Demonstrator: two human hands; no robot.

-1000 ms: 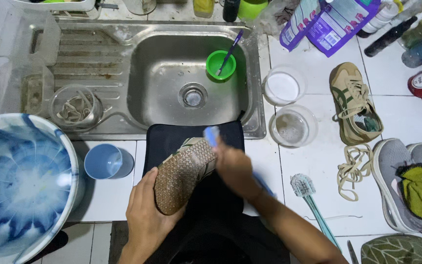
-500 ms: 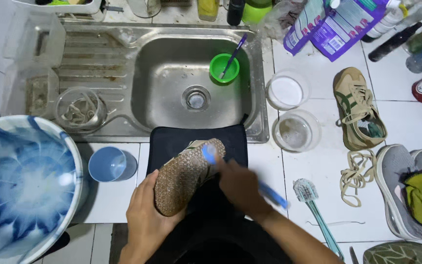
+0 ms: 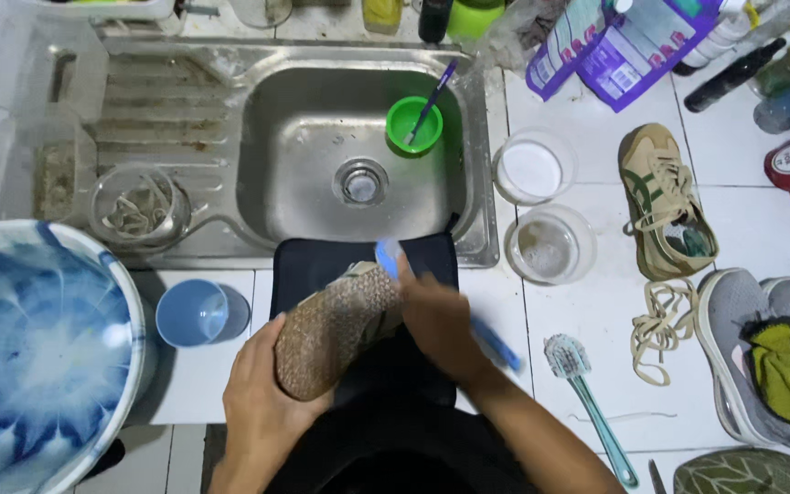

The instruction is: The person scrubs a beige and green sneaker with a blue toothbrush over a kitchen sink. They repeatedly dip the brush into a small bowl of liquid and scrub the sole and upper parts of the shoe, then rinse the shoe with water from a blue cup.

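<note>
- Left hand [image 3: 262,402] cups the heel end of a shoe [image 3: 336,327], fingers curled tight round it; the shoe is held sole-up — its brown patterned tread faces the camera — with the toe pointing to about 1 o'clock.
- Right hand [image 3: 436,320] is closed round a blue brush [image 3: 491,343]; the brush's pale head sits on the shoe's toe end, its handle sticking out toward 4 o'clock; the motion blur hides the exact finger hold.
- Shoe and hands hover over a dark mat [image 3: 363,265] at the counter's front edge, just at 6 o'clock from the sink [image 3: 322,155].
- In the sink, at 1 o'clock from the drain, stands a green cup [image 3: 413,123] with a brush in it.
- At 9 o'clock from the shoe: a blue cup [image 3: 191,313], then a big blue-and-white basin [image 3: 38,357].
- At 3 o'clock lies a teal brush [image 3: 587,393] — beside it loose laces [image 3: 660,325]; a tan sneaker [image 3: 665,201] sits at 2 o'clock, well apart.
</note>
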